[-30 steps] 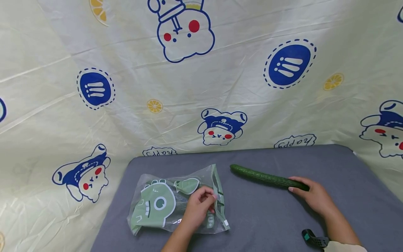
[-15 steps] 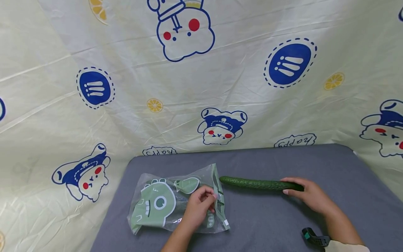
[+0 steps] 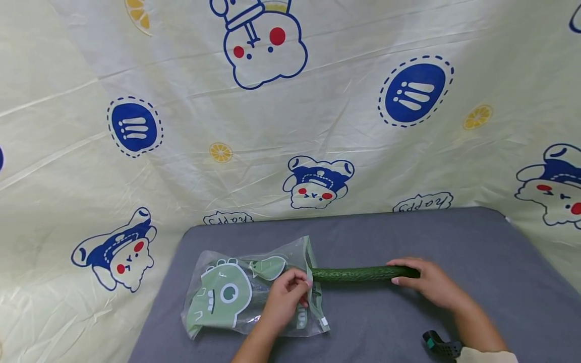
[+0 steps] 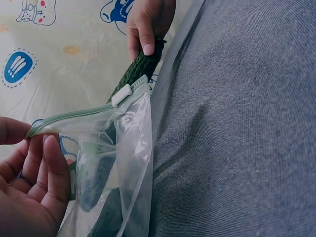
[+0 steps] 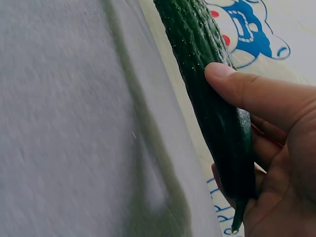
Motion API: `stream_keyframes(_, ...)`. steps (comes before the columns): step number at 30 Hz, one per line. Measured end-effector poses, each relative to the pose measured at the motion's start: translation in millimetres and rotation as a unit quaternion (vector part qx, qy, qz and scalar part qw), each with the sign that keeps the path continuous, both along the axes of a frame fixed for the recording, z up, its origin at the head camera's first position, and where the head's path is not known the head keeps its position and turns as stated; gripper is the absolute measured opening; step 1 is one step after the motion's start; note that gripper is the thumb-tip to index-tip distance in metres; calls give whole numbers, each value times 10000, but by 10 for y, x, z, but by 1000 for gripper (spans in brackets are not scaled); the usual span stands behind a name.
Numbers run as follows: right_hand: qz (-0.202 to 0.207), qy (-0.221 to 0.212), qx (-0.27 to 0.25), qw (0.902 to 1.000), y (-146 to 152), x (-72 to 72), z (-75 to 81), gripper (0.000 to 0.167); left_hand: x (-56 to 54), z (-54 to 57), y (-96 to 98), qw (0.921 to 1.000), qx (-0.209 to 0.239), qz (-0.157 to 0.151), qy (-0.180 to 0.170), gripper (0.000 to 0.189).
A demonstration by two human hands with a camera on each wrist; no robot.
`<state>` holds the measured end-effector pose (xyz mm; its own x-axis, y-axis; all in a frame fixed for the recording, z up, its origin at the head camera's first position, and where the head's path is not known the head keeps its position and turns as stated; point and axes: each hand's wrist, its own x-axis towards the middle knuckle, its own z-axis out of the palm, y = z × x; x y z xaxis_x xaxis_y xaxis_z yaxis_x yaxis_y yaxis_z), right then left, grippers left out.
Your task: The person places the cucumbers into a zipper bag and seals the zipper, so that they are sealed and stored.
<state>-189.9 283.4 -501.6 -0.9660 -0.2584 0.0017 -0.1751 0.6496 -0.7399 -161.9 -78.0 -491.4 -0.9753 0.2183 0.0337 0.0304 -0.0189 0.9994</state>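
A long green cucumber (image 3: 358, 274) points left across the table, its far end inside the mouth of a clear slider bag (image 3: 227, 295) printed with green cartoon shapes. My right hand (image 3: 424, 282) grips the cucumber near its stem end, the thumb (image 5: 247, 89) lying along the skin in the right wrist view. My left hand (image 3: 288, 297) pinches the green-edged lip of the bag at its opening. Through the clear plastic in the left wrist view, the cucumber's tip (image 4: 96, 182) shows beside another dark green shape (image 4: 108, 212). A white slider (image 4: 121, 96) sits at the near corner of the zip.
A grey cloth covers the table (image 3: 363, 322). Behind it hangs a pale curtain (image 3: 254, 121) with cartoon prints. A black strap-like device (image 3: 440, 345) is by the right sleeve.
My right hand has brought the cucumber left and turned it nearly level with the bag, and its far end has passed into the opening. My left hand keeps its hold on the lip.
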Motion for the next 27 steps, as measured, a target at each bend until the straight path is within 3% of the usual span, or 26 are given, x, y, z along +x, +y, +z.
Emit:
stream_keyframes(8, 107, -35, -35, 9999, -158, 32, 31, 44, -2, -15, 16, 10000, -28, -71, 20, 16)
stream_keyframes(14, 145, 304, 95, 9994, -272, 41, 29, 41, 10, -17, 14, 10000, -63, -26, -29, 17)
stream_keyframes(27, 106, 573, 139, 9982, -615, 93, -19, 40, 18, -13, 21, 9999, -92, -31, -30, 17)
